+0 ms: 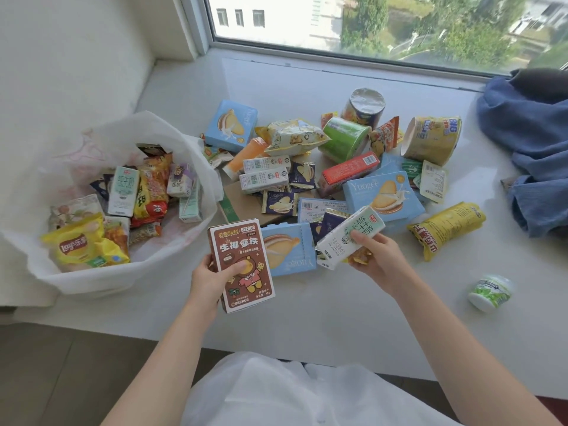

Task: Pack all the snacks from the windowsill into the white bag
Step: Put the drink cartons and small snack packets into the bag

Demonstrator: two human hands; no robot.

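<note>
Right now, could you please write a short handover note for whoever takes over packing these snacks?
Left hand holds the brown cartoon-bear biscuit box. Right hand holds a white-and-green milk carton plus a small yellow wrapper.
Done: the white plastic bag at left already contains chips, cartons and packets.
Left: the pile on the white windowsill, including blue biscuit boxes, tubs, and a small green-and-white cup lying apart.

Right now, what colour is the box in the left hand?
Brown box, seen in the head view.

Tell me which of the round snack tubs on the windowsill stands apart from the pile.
The small white tub with the green label, alone at the front right on the white windowsill. The green tub and yellow tub lie in the pile.
</note>
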